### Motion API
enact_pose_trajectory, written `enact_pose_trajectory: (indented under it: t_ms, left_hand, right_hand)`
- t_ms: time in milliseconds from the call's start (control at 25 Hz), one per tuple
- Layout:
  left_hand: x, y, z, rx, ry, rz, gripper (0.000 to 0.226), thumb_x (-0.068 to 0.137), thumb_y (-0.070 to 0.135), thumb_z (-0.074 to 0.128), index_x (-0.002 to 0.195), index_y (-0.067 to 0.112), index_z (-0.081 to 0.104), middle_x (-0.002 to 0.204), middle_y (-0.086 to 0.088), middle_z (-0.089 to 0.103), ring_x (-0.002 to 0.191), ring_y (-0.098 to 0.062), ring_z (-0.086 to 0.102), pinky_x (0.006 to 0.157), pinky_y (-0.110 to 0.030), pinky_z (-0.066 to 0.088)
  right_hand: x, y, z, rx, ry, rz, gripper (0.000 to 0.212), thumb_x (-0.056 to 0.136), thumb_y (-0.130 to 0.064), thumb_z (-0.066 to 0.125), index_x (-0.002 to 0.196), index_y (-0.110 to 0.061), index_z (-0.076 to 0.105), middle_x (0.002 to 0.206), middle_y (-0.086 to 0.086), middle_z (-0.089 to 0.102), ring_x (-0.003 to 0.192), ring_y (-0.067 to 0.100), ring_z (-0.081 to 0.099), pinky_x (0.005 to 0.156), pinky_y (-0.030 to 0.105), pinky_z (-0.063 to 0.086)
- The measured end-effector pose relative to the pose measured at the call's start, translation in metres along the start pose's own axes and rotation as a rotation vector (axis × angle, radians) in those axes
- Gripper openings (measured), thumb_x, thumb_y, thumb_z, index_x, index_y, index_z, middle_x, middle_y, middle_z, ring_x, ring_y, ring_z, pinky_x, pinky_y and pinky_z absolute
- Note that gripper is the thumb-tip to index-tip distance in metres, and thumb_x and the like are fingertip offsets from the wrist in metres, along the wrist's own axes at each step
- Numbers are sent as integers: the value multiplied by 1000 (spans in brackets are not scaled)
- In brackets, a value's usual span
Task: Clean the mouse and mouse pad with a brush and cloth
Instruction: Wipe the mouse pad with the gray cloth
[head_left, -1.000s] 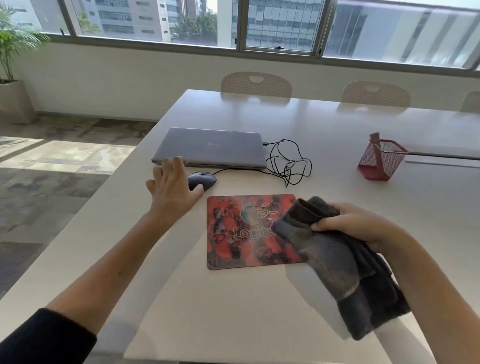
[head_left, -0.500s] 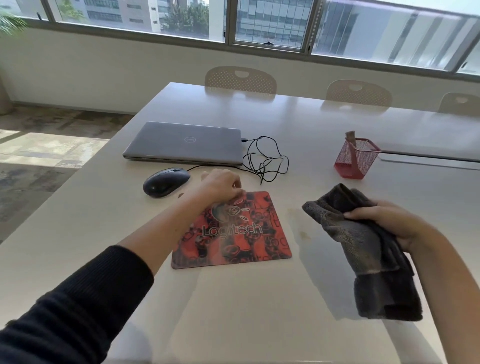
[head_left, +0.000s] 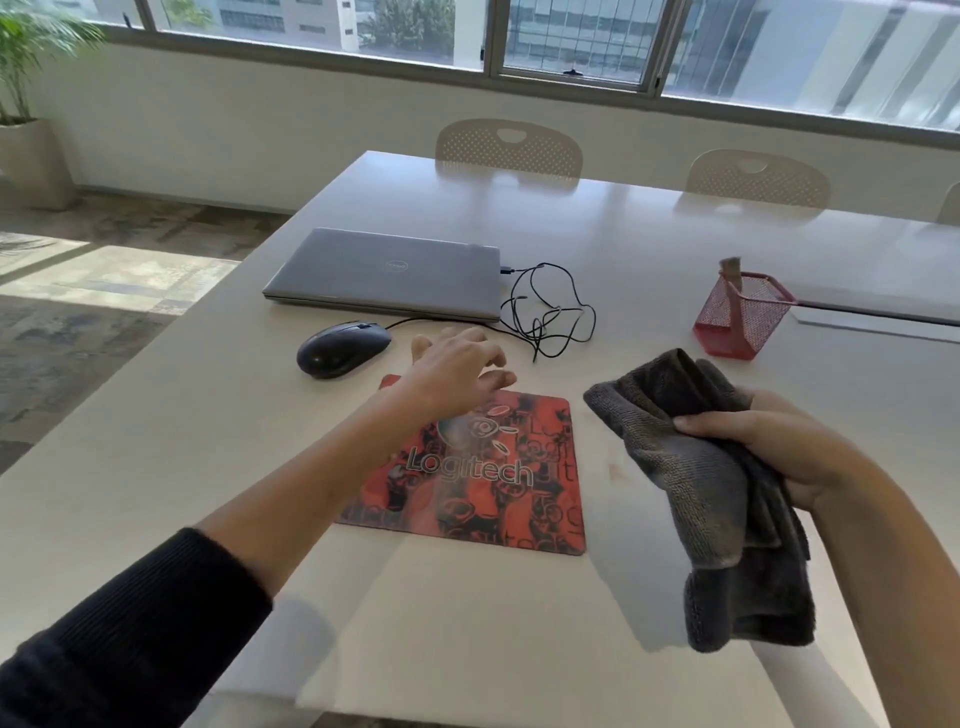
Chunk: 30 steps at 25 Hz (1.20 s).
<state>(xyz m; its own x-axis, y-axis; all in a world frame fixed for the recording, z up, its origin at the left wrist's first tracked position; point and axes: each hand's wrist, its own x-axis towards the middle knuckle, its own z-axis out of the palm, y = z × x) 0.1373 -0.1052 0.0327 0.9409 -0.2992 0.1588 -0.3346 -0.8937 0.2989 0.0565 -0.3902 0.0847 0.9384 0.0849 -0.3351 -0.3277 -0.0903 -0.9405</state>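
Cloth (head_left: 701, 467), grey, bunched in right hand (head_left: 769, 447) ready to wipe; left hand (head_left: 457, 369), fingers loosely spread and empty, over far edge of Logitech mouse pad (head_left: 483, 478); mouse (head_left: 343, 349) set just beside pad, likely clearing it.

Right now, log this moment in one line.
left hand: open over mouse pad | right hand: holds cloth | mouse: beside pad

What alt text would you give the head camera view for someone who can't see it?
A person's left hand hovers open over the far edge of a red mouse pad on a white table, while the right hand holds a grey cloth. A black mouse, closed laptop and red mesh cup sit beyond.
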Motion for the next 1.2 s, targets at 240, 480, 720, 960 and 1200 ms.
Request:
enact_pose_trajectory:
  t_ms: [240,480,720,960,1200]
  left_hand:
    - [-131,-35,-25,28,275,-109,23,91,38,55,109,27,65,109,13,59,103,-13,51,76,-33,26]
    - [-226,-20,-15,155,187,-125,37,86,38,43,106,23,69,106,9,63,88,-10,63,71,-33,37]
    - [-236,-7,-7,302,198,-165,53,86,50,39,109,13,70,109,6,65,100,-14,64,75,-38,31]
    - [-238,2,1,332,211,-191,56,87,46,39,111,6,69,112,-1,66,102,-17,64,77,-39,29]
    - [-242,3,8,402,197,-207,56,85,44,39,113,6,69,115,-3,66,103,-17,64,81,-40,26]
  right_hand:
    - [7,-22,76,-800,253,-523,33,65,-16,81,93,-24,69,78,-6,72,73,14,65,63,25,44]
    - [8,14,166,-1243,-164,-894,34,72,-10,69,104,-19,66,107,2,59,94,27,55,74,38,51]
    - [4,34,184,-1260,-502,-780,51,75,-24,65,125,-25,57,139,-3,52,123,22,52,96,37,47]
    - [21,31,213,-1316,-342,-850,32,85,-35,61,112,-19,64,113,-1,58,96,26,57,82,37,47]
    - [21,26,202,-1238,-669,-920,27,71,-10,71,96,-19,73,104,-7,69,93,15,60,84,23,46]
